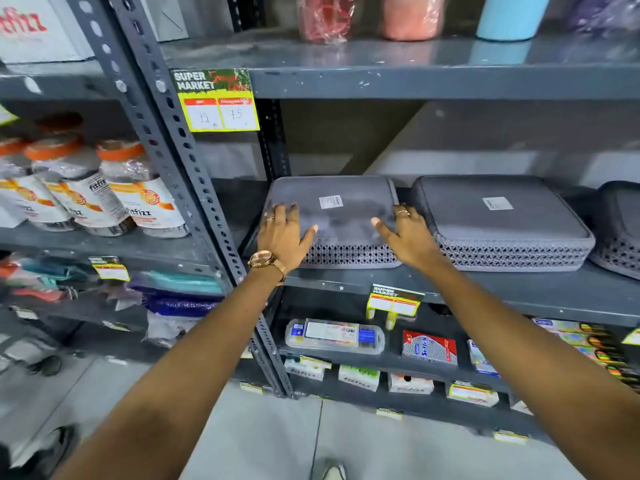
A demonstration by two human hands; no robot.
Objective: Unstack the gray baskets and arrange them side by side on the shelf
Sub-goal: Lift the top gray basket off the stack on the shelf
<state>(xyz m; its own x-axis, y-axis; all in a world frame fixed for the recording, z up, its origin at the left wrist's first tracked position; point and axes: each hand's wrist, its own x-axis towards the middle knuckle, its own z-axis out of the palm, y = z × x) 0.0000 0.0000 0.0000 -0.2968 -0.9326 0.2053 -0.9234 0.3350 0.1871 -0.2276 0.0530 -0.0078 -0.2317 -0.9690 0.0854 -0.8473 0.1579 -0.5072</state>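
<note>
The left hand (pixel 282 233) lies flat and spread on the near left corner of an upturned gray basket (pixel 336 220), fingers reaching over its left edge and thumb stretched across the flat base; it presses or steadies rather than closes round anything. A gold watch (pixel 265 260) sits on that wrist. The right hand (pixel 407 237) mirrors it at the basket's right edge, palm down and open, thumb on the base, fingers curling toward the narrow gap on the far side of the hand.

Just beyond the right hand, across that gap, a second gray basket (pixel 498 220) rests bottom up on the same shelf (pixel 485 292), and further out from it a third basket (pixel 620 226) shows only in part at the frame's edge. Each visible base carries a small white label.

The step in hand looks like settling the leftmost basket into its place in the row, both hands squaring it. Whether more baskets are nested under any of them cannot be told. If the row is complete, the next move calls for little more than nudging this basket parallel with its neighbour and lifting the hands clear without dragging it.
</note>
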